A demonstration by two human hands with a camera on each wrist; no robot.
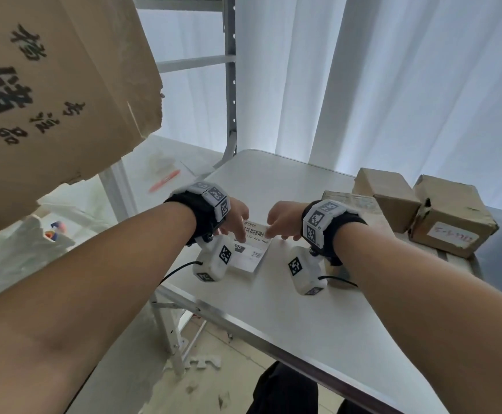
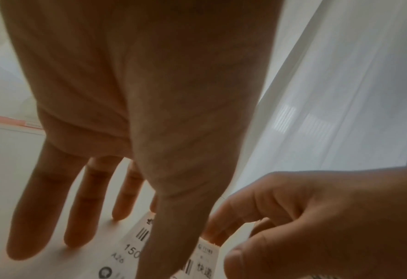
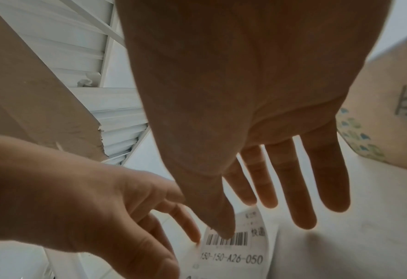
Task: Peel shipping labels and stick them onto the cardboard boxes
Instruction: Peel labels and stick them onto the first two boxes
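White shipping label (image 1: 254, 249) lies on the grey folding table (image 1: 288, 309), between the left hand (image 1: 234, 218) and the right hand (image 1: 285, 221), which both touch its far edge. Three cardboard boxes (image 1: 450, 221) stand at the far right of the table; a large printed carton (image 1: 49, 94) hangs at upper left.

From the left wrist, the left thumb lies across the label, the other fingers (image 2: 42, 207) straight on the table. The right hand pinches the label's corner.

From the right wrist, the right thumb tip (image 3: 221, 226) presses the barcode, the other fingers extended.
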